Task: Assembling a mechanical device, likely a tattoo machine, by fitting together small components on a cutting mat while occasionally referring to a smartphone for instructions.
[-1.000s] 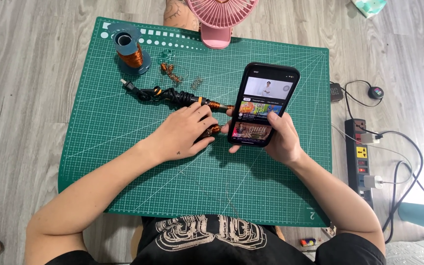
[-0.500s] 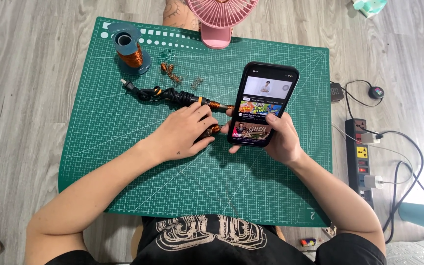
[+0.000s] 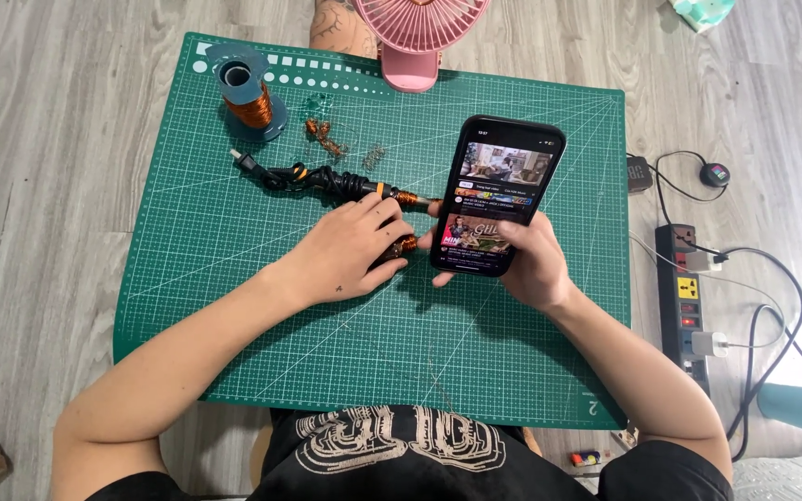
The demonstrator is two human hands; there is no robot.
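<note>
Green cutting mat [image 3: 234, 306] lay under both hands. The right hand [image 3: 536, 264] closed its grip around a black phone [image 3: 498, 195]; the left hand [image 3: 355, 252] rested half-curled over a copper-wound piece [image 3: 403, 245], perhaps pinching it.

Black short-sleeved tee, big pale lettering-style graphic across the chest, partly cut off by the bottom edge so the design is hard to make out. Both arms bare from above the elbow down. No watch, rings or bracelets visible. Left hand [image 3: 350, 255] has a small dark mark near the wrist, maybe a tiny tattoo. Right hand [image 3: 536, 264] unadorned.
</note>
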